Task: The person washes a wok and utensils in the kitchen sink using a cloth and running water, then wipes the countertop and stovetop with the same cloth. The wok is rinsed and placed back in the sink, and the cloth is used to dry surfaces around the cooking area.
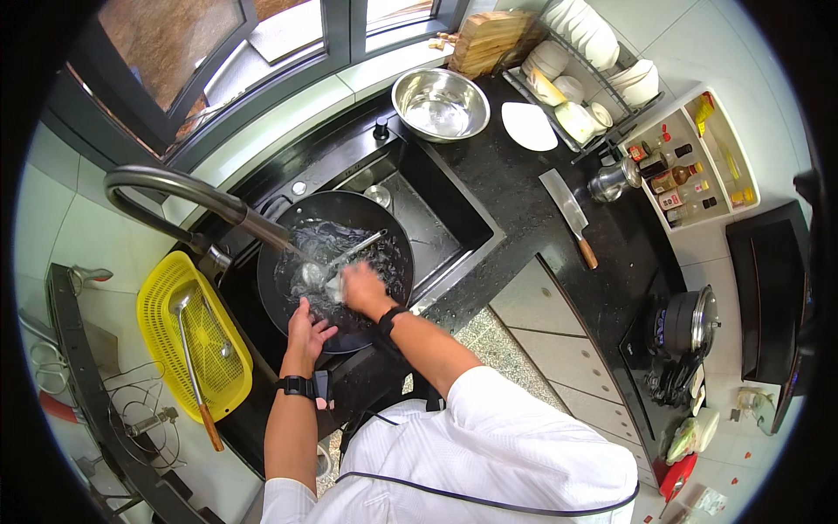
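A large black wok [340, 204] sits over the sink, holding rippling water. Water runs into it from the grey faucet [272, 234]. A metal utensil [360, 249], probably a ladle, lies in the wok with its handle towards the upper right; splashing partly hides its head. My right hand [364, 288] is blurred by motion above the water. It grips a small whitish cloth or pad [335, 288], whose exact kind is unclear. My left hand [309, 335] is at the wok's near left side, palm up and fingers apart, with nothing in it.
Left of the sink, a yellow plastic basket [149, 308] holds a wooden-handled spatula [186, 347]. A steel bowl [440, 108], white plate [529, 126] and cleaver [566, 206] lie on the black counter. Farther right are a dish rack [582, 85] and a lidded pot [681, 321].
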